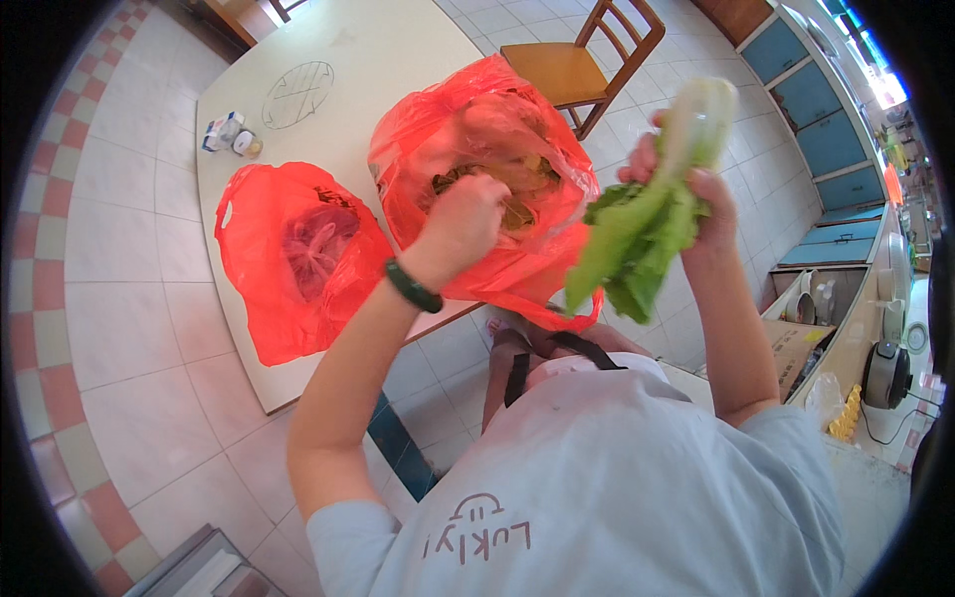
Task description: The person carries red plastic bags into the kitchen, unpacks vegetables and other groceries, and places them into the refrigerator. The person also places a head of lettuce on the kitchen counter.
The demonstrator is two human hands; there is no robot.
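My right hand (712, 201) is raised over the floor to the right of the table, gripping a head of leafy greens (634, 239). Its thick pale stem end points up, and its green leaves hang down; it is slightly blurred. My left hand (474, 213), with a dark green bangle on the wrist, is at the mouth of a large red plastic bag (418, 134). The fingers are curled, and their tips are hidden, so I cannot tell if they hold anything. Yellowish-green leafy contents (518, 213) show inside that bag.
A smaller red plastic bag (254, 298) with a purplish bundle inside lies left on the white table (388, 37). A round wire rack (298, 93) and small jar (248, 144) sit farther back. A wooden chair (556, 71) stands beyond; a counter with blue cupboards (832, 149) runs along the right.
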